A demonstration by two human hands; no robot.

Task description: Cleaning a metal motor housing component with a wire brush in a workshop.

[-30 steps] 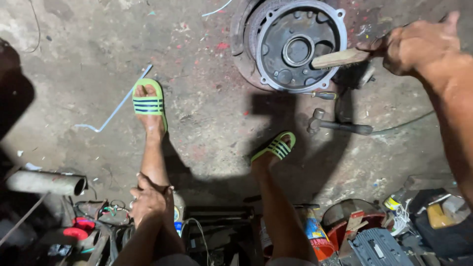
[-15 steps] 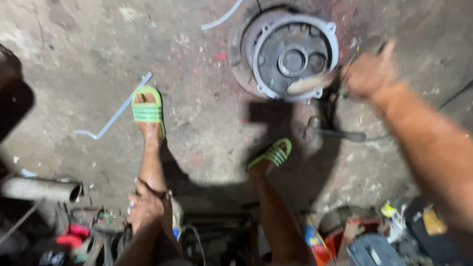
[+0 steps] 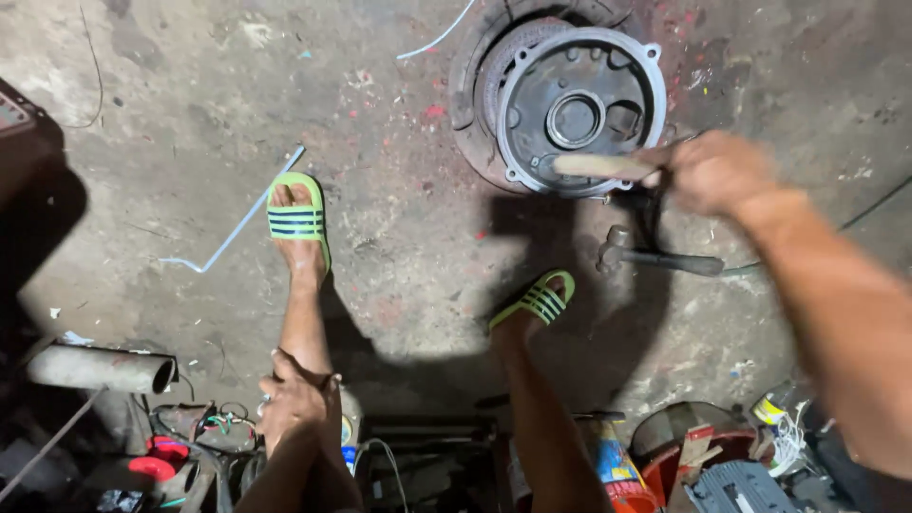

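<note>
My right hand [image 3: 714, 173] grips a wooden handle [image 3: 598, 165] whose end lies over the rim of a round dark metal housing [image 3: 581, 106] on the concrete floor. The tool's head is hidden behind the hand. My left hand [image 3: 296, 404] rests on my left shin, fingers curled, holding nothing. Both feet wear green striped sandals, the left one [image 3: 296, 218] flat and the right one [image 3: 537, 300] raised on its toe.
A hammer [image 3: 655, 256] lies on the floor just below my right hand. A bent white strip [image 3: 236, 230] lies left of the left foot. A grey pipe [image 3: 103, 369] sits at lower left. Cans, wires and a red container [image 3: 686, 446] crowd the bottom edge.
My right hand has swung the wooden handle down and left, from the housing's right side to its lower rim. The view has shifted a little. The left hand stays on the shin.
</note>
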